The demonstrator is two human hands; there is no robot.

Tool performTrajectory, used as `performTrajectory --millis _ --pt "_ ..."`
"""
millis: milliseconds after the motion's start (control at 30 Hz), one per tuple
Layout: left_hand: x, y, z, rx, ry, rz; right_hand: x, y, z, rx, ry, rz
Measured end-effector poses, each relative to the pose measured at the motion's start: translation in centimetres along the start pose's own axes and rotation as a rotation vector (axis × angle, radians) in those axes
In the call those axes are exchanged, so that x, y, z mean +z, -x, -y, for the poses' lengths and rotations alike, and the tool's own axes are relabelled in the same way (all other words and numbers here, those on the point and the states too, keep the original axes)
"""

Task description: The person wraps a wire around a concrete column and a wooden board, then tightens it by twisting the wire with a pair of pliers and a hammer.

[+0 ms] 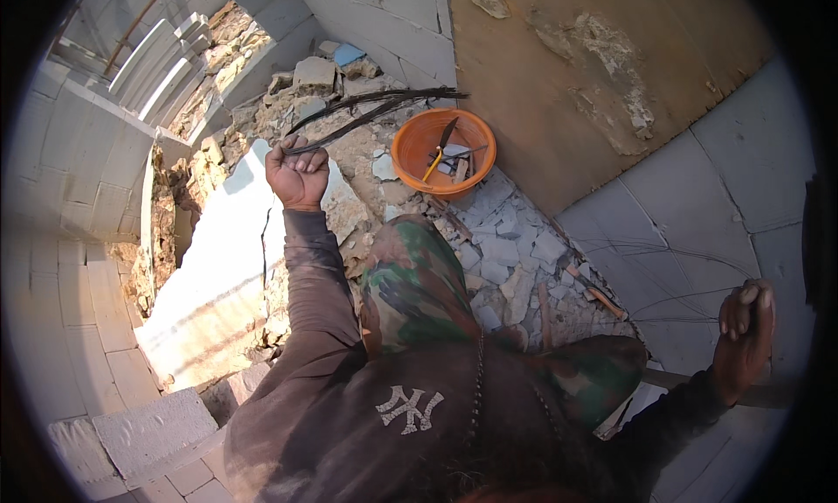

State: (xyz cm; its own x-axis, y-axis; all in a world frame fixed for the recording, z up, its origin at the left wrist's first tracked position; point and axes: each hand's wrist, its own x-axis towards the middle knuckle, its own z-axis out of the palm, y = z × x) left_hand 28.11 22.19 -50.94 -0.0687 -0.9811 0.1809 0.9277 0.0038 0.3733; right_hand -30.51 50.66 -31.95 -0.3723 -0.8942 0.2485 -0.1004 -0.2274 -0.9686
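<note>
Dark shirt (340,407) up front, and we've got our left hand (298,173) curled tight around black strands (410,93) that stretch rightward over the rubble (314,75) to near the orange basin (417,141). Over by the block wall (711,206), our right hand (746,333) has its fingers bent, and we can't tell whether it grips anything.

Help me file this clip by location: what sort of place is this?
Probably a building site: there are bare grey block walls, broken rubble over the ground, and an orange basin holding a yellow-handled tool.
</note>
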Motion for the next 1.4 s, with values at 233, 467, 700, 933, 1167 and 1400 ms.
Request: performTrajectory --millis 233,467,700,933,1167,1400 --pt "9.8 1.9 -3.1 -0.092 -0.418 -0.115 3.1 -0.5 -1.6 0.153 -0.038 0.026" --pt "13.9 0.5 -3.4 -0.388 -0.332 0.055 3.8 -1.2 -2.3 0.108 -0.021 0.021" --pt "9.8 -1.5 -3.0 -0.399 -0.076 0.330 3.1 -1.3 -1.5 0.243 0.105 0.086" --pt "10.2 2.7 -2.8 -0.380 -0.071 0.340 13.6 -4.4 -4.2 -0.223 1.047 0.243" --pt "11.2 1.9 0.9 -0.579 -0.057 0.422 17.8 -5.9 -10.7 -0.172 0.900 0.904" --pt "4.3 -4.8 4.4 -0.622 0.119 0.337 18.0 -8.0 -19.1 -0.256 1.012 0.641"
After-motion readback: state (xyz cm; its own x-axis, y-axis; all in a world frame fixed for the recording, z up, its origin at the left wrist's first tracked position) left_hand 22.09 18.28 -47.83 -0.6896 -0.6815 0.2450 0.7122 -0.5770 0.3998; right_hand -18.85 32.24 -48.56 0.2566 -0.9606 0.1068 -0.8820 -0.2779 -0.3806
